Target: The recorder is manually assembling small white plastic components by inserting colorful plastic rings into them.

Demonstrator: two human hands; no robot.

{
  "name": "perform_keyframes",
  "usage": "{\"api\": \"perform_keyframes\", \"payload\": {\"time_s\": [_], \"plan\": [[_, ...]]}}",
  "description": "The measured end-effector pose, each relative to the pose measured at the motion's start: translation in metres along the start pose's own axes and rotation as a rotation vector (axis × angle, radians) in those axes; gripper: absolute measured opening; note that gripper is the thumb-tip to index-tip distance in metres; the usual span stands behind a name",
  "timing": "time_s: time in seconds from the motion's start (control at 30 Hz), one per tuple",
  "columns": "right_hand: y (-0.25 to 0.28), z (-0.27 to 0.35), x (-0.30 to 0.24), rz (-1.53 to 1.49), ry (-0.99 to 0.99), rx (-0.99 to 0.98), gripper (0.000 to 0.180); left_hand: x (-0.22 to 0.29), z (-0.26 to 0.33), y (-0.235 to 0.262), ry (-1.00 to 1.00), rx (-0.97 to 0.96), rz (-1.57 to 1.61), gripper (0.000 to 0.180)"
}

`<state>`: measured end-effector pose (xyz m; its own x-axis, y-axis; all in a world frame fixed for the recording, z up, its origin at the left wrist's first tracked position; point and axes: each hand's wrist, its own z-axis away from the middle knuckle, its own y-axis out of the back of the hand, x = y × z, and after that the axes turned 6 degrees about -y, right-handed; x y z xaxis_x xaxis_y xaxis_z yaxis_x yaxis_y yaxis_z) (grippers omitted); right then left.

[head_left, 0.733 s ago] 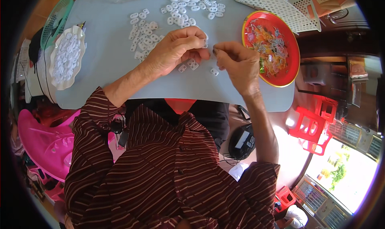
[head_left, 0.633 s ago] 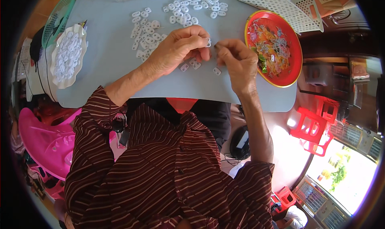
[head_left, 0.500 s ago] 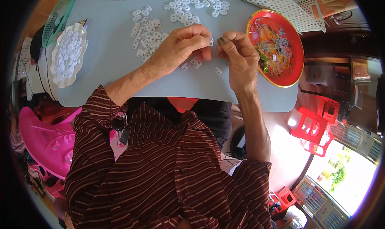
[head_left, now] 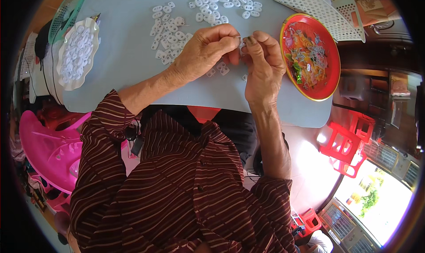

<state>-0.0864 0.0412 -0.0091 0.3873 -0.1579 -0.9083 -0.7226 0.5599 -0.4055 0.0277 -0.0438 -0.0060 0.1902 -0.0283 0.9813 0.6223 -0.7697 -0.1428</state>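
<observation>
Two bare hands are at work over a grey, round-cornered table (head_left: pixel 124 54) in the head view. Against the earlier frames, the right hand (head_left: pixel 265 65) has closed in on the left hand (head_left: pixel 212 47); the gap between the fingertips, plain half a second ago, is now almost gone. The whole table has shifted slightly in view, and a single small white plastic piece (head_left: pixel 245 77) below the right hand, fully visible before, is now partly covered by it.

The near table edge runs in front of the person's body, with a strip of grey surface between it and the hands. A wider band of grey lies between the loose white two-holed plastic pieces (head_left: pixel 172 27) and a white wavy-rimmed dish (head_left: pixel 95 42) heaped with similar pieces on the left. Room is tighter on the right: a round red tray with a gold rim (head_left: pixel 333 69), holding thin grey bits and one white piece, stands just beside the right hand. Beyond the tray is a white perforated plastic basket (head_left: pixel 310 9).

The white plastic piece in hand (head_left: pixel 242 44) sits between the two sets of fingertips. The left hand pinches it between thumb and forefinger. The right hand's fingers are bent and meet at the piece; whether they grip it or a separate small item cannot be told. A few further pieces (head_left: pixel 224 70) lie on the table just below the left hand's fingers.
</observation>
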Motion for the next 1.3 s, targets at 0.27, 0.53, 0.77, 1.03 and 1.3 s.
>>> {"api": "perform_keyframes", "payload": {"time_s": [0.27,0.53,0.77,1.03,1.3], "plan": [[0.001,0.001,0.005,0.024,0.056,0.017,0.015,-0.002,0.001,-0.002,-0.025,-0.003,-0.019,0.018],[-0.001,0.002,0.006,0.003,0.056,0.021,0.014,-0.002,0.001,-0.004,-0.042,0.021,-0.048,0.018],[0.002,0.002,0.003,0.019,0.024,-0.015,0.011,-0.012,0.001,-0.002,-0.086,0.017,-0.114,0.017],[0.021,-0.004,-0.008,0.161,-0.047,-0.188,0.015,-0.001,-0.002,0.0,-0.029,-0.108,0.042,0.018],[0.014,-0.001,-0.009,0.335,0.013,-0.099,0.019,0.005,-0.001,0.004,0.013,-0.163,-0.054,0.017]]}}
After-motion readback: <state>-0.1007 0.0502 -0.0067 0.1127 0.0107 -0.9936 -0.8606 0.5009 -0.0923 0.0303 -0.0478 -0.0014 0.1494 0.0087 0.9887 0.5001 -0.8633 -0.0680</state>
